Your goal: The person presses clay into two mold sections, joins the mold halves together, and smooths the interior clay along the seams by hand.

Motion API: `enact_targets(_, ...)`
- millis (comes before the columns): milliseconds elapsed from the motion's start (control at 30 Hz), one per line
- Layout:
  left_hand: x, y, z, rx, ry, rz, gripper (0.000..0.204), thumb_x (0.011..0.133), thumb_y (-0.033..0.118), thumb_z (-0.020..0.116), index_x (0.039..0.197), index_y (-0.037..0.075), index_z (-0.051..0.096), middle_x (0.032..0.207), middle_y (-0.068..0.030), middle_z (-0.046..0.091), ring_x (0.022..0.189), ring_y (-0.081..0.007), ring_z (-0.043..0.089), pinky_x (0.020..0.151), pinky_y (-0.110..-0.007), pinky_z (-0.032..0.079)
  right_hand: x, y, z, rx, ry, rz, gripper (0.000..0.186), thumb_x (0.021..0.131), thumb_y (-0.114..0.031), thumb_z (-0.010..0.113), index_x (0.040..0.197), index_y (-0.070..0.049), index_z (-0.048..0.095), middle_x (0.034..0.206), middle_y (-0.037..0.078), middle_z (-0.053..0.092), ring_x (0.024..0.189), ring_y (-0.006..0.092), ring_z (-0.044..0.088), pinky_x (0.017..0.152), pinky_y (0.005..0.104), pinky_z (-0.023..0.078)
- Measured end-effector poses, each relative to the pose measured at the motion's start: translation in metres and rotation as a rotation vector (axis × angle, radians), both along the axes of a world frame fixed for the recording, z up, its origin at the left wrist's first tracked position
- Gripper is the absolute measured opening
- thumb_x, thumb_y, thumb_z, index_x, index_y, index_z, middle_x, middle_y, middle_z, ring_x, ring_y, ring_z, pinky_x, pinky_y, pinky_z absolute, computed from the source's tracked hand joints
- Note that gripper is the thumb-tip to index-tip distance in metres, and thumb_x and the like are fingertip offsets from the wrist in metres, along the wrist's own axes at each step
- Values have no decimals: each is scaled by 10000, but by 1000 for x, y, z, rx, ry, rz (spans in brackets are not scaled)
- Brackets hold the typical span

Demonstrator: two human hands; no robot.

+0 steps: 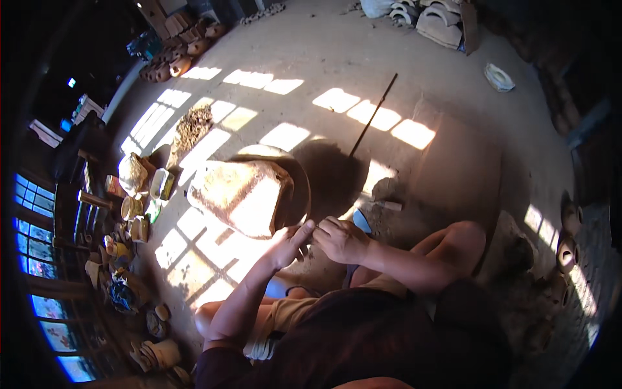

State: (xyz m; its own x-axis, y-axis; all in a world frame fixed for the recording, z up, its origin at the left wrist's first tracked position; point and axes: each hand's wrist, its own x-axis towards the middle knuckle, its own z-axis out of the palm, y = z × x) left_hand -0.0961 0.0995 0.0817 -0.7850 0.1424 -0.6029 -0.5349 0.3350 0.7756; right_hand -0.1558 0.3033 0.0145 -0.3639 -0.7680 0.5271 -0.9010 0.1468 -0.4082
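My left hand (291, 243) and my right hand (338, 240) meet in front of me, just beside a large pale, rough block (236, 194) on a round board (298, 178). The fingers of both hands are curled close together; whatever they may hold is too small or hidden to make out. A pale blue flat piece (361, 220) lies just beyond my right hand, near a dark lump (386, 188). My legs are bent beneath my forearms.
A long thin rod (374, 113) stands or lies beyond the board. Containers (162, 184) and bags line the left side by windows. Clay pots (180, 65) are at the back left and right (567, 253). A brown flat sheet (453, 168) lies right of centre.
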Motion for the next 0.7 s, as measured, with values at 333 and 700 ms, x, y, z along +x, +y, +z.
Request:
enact_targets(333,7,-11,-23,-16,380,-38,465,1038,416,711,1135,-39,705,1006,-123,681,962,-176,631,843,-372,513,4,0,10,-149,-314,-25,342,933,-136,763,1234,-7,667,1029,171,670,909,332,712,777,431,582)
enact_targets(700,2,-36,-47,-100,461,415,498,1089,482,595,793,88,670,641,-4,598,513,-107,503,503,-291,372,-23,-6,25,-144,-94,-76,201,947,-161,763,1047,5,711,916,130,658,794,282,686,660,409,570)
